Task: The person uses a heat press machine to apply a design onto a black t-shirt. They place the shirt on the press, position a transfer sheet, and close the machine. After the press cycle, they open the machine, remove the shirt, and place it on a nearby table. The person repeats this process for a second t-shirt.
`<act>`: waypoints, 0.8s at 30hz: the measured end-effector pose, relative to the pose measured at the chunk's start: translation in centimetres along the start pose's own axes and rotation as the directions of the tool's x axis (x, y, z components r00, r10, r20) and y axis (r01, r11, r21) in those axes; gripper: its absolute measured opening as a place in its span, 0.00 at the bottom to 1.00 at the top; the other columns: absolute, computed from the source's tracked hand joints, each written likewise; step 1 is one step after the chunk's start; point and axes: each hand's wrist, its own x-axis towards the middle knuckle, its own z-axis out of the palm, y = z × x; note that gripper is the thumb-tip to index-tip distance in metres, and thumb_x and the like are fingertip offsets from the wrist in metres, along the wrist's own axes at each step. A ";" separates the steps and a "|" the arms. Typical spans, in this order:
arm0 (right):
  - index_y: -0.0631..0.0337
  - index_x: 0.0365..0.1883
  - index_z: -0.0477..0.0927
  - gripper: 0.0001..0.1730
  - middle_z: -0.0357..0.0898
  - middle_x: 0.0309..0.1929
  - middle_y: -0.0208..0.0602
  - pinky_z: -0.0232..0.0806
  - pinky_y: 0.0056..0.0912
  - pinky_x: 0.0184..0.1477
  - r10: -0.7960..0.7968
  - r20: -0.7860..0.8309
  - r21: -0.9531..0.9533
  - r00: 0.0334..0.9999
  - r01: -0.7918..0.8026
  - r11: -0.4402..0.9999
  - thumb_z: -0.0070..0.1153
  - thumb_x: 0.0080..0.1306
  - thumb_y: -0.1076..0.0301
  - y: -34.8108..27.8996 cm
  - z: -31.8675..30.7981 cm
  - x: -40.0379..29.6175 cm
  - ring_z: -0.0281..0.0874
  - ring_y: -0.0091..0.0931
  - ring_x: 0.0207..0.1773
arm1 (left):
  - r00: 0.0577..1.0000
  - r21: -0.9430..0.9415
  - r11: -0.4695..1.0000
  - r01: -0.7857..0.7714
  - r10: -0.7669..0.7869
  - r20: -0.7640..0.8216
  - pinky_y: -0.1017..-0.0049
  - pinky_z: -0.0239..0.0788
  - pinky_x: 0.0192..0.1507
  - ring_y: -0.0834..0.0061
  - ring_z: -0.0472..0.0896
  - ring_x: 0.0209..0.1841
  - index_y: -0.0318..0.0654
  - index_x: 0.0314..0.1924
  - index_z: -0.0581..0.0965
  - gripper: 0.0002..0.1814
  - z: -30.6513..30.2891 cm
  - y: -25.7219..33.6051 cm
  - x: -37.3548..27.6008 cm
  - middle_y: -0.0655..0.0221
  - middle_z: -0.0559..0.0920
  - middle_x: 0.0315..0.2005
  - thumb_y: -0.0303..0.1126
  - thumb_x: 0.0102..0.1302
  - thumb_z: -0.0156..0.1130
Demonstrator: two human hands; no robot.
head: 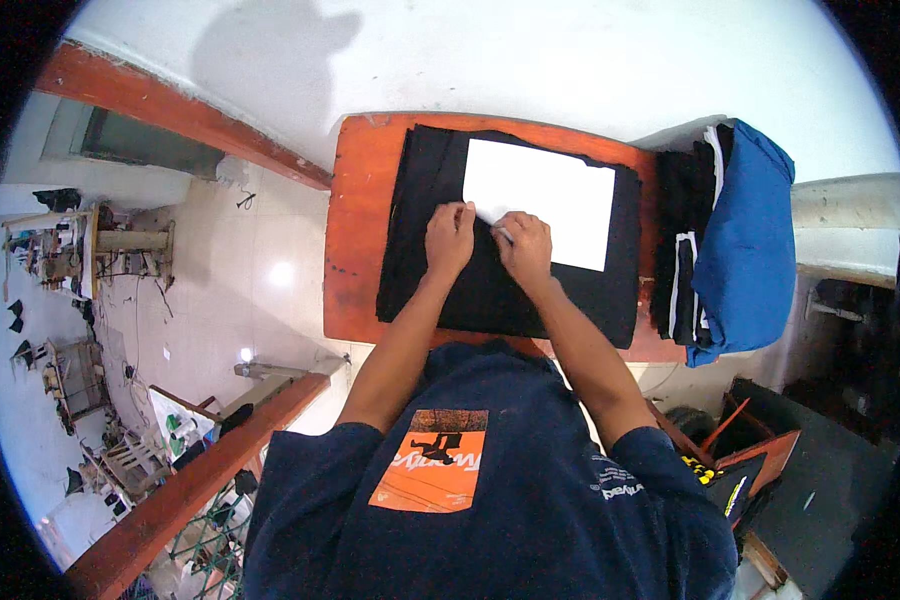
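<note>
A white sheet (547, 195) lies on a stack of black fabric (435, 300) on an orange-red wooden table (351, 247). My left hand (451, 232) pinches the sheet's lower left corner between thumb and finger. Just to its right, my right hand (523, 238) has its fingers curled at the sheet's lower edge, around a small pale thing too hidden to name. The corner between both hands looks slightly bent. Black cloth shows under the sheet and both wrists.
Folded black and white cloths (679, 240) and a blue cloth (750, 240) are piled at the table's right end. A white wall rises behind the table. A red-brown beam (195, 480) runs at lower left. An open box (765, 450) stands at lower right.
</note>
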 end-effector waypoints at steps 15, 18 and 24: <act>0.63 0.38 0.84 0.21 0.82 0.31 0.51 0.70 0.41 0.41 0.500 0.074 0.254 0.863 -0.501 0.827 0.59 0.64 0.52 8.3 -0.3 4.4 0.81 0.44 0.35 | 0.949 0.706 0.655 -0.270 0.305 0.080 0.52 0.31 0.74 0.62 0.44 0.77 0.36 0.74 0.51 0.49 1.5 -3.7 1.3 0.61 0.48 0.75 0.65 0.66 0.47; 0.64 0.39 0.83 0.22 0.82 0.30 0.51 0.70 0.41 0.41 0.512 0.007 0.262 0.859 -0.496 0.828 0.57 0.64 0.51 9.1 -0.3 4.8 0.81 0.43 0.34 | 0.953 0.714 0.650 -0.259 0.292 0.080 0.51 0.30 0.74 0.62 0.44 0.77 0.36 0.74 0.50 0.49 1.4 -3.6 1.3 0.61 0.48 0.75 0.66 0.65 0.47; 0.68 0.37 0.81 0.20 0.81 0.32 0.51 0.70 0.40 0.43 0.583 -0.113 0.317 0.804 -0.527 0.789 0.58 0.65 0.55 13.0 -0.7 4.8 0.81 0.42 0.35 | 0.953 0.714 0.650 -0.261 0.289 0.086 0.51 0.30 0.74 0.62 0.43 0.77 0.36 0.74 0.50 0.50 1.7 -3.7 1.6 0.61 0.48 0.75 0.66 0.64 0.47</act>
